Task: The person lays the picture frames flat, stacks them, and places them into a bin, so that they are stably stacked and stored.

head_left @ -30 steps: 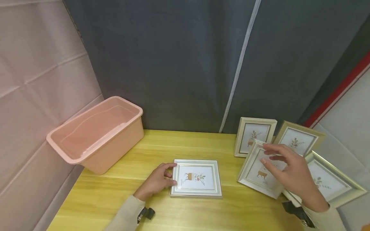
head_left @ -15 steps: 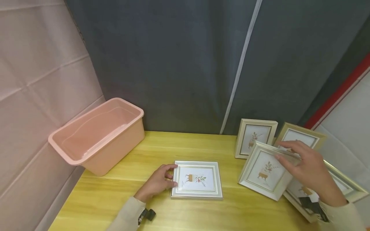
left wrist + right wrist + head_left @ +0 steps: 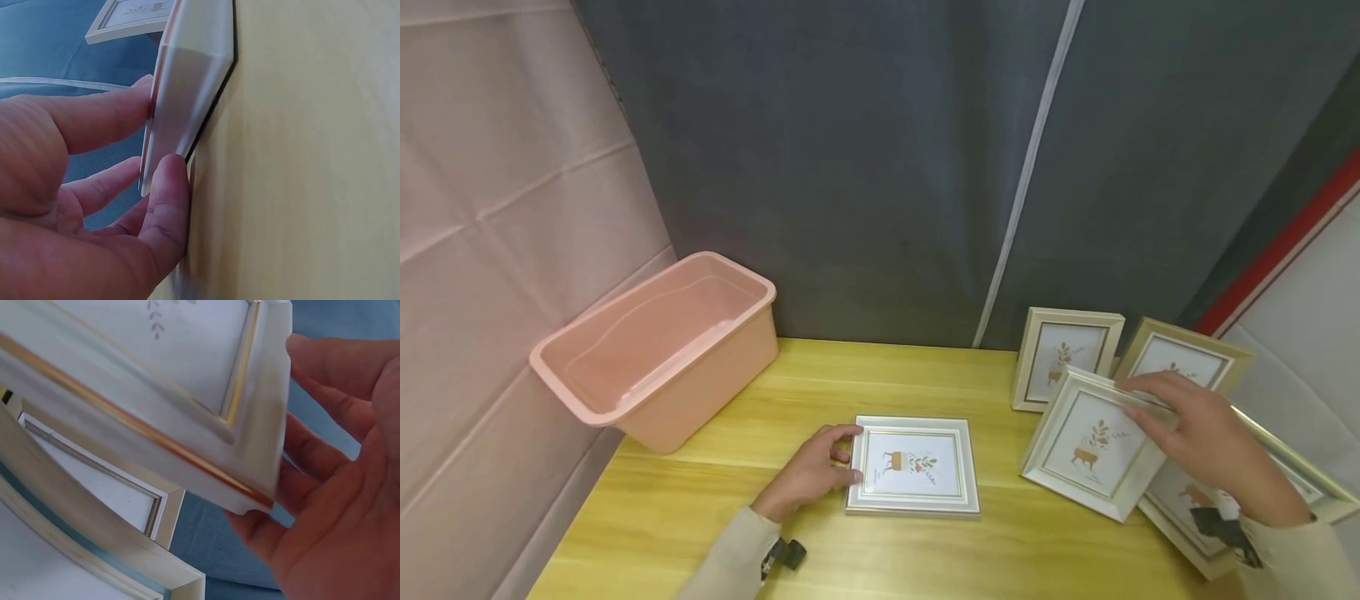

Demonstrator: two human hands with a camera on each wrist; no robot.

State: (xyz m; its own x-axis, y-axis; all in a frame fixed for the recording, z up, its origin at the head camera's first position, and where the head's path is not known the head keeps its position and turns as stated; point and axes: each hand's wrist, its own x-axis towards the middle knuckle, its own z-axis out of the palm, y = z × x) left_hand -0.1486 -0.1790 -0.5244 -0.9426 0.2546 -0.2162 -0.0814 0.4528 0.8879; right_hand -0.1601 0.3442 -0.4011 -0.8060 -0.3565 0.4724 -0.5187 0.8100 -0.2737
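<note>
A silvery white picture frame point(image 3: 913, 508) with a printed deer and flowers lies face up on the wooden table. My left hand point(image 3: 808, 471) holds its left edge, thumb and fingers curved against the rim, as the left wrist view also shows. At the right, a cream-white picture frame point(image 3: 1096, 446) leans upright against other frames. My right hand point(image 3: 1213, 433) grips that frame by its upper right side. In the right wrist view the thumb point(image 3: 300, 350) is at the edge of the white frame point(image 3: 265, 412) and the other fingers reach behind it.
Behind the held frame stand a cream frame point(image 3: 1024, 367) and a tan frame point(image 3: 1138, 346), with a pale gold frame point(image 3: 1341, 504) and another frame point(image 3: 1176, 533) partly hidden. A pink plastic bin point(image 3: 700, 375) stands back left. A dark curtain point(image 3: 850, 167) hangs behind the table point(image 3: 662, 508).
My right hand has moved from in front of the cream-white frame to its upper right side and taken hold of it. My left hand stays at the flat frame.
</note>
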